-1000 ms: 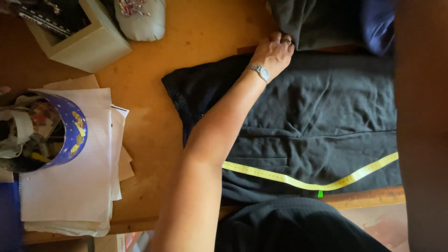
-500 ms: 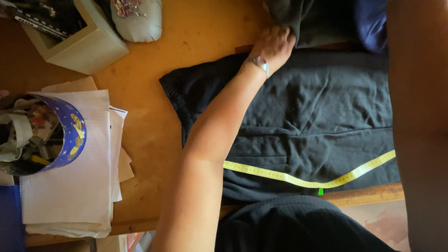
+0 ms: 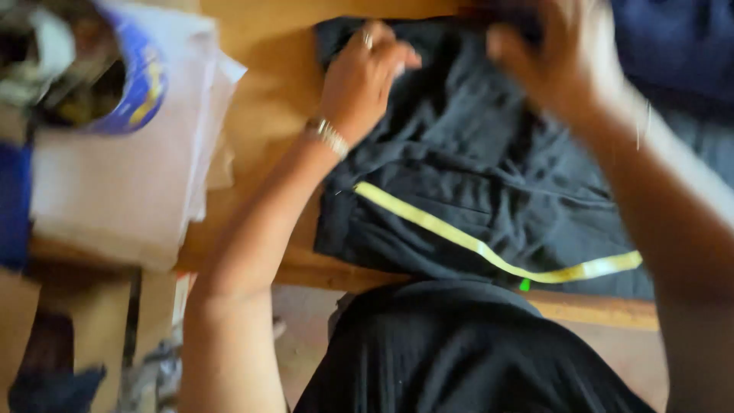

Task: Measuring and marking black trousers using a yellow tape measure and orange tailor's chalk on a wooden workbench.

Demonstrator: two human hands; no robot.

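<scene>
Gripping the dark garment with both hands now — a second ago only the left hand was on it, stretched far out to the cloth's top edge, with no right hand visible, only a blurred forearm along the right edge.

Changes since then:
- Right hand has come in at 1 o'clock, fingers curled down into the fabric at the top edge. Motion-blurred, so I can't tell whether it's a closed pinch or just pressing.
- Left hand has pulled back closer, at 11 o'clock over the garment's upper left corner. Fingers are bent, tips bunching the cloth — looks like a narrow pinch holding a fold of fabric. Ring and bracelet are visible.
- View has tilted and closed in; the whole frame is soft.

Garment position: flat on the wooden table, centre to 3 o'clock, lower edge near the table's front edge. The yellow measuring tape lies across it diagonally, from centre down toward 4 o'clock.

My read — the cloth is being gathered or shifted at the top with two hands instead of smoothed with one.

Also there: a stack of white papers at 9 o'clock, and a blue-rimmed container of oddments on top at 10 o'clock.
</scene>
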